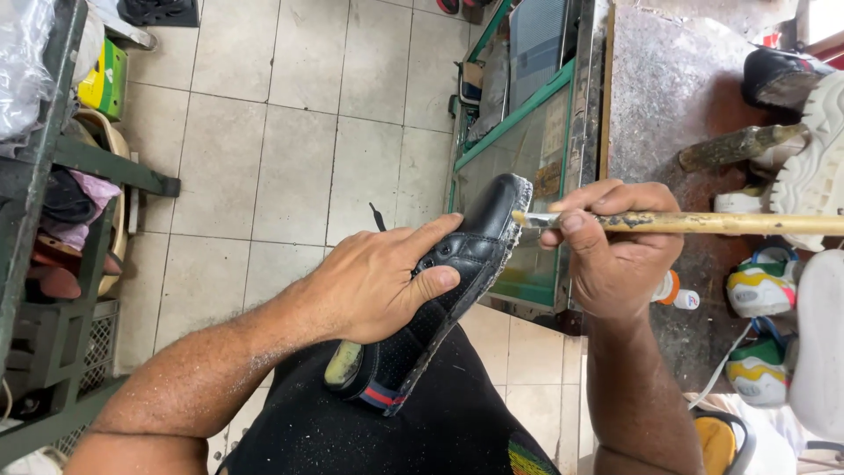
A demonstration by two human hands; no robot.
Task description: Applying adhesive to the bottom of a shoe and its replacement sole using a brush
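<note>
**Brush at the toe of a black shoe, sole edge partly coated**

Held over the lap on black trousers (422, 422): a black shoe (444, 290), sole turned toward the right, toe pointing away. Left hand (382, 281) clamped around the upper, thumb pressed on the side, fingers laid across the lace area; grip firmly closed on the shoe. Right hand (615, 251) pinched around a long wooden brush (703, 222), bristle end touching the sole rim at the toe. Sole edge rough and greyish along its length, seemingly scuffed or already smeared; judged to be midway through coating, with the toe in hand now and the heel end near the red-and-blue collar band hard to read. No outsole fitted yet, as far as can be seen.

Beyond the hands, to the right, a stained, worn tabletop (668, 97) carrying white sneakers (813, 167), a second crusted brush (743, 145) and a small white bottle (677, 290). Just past the shoe, a green-framed glass cabinet (519, 149). Underfoot and farther off, a pale tiled floor (290, 132). At far left, a dark metal rack (53, 264) stuffed with footwear and bags.
</note>
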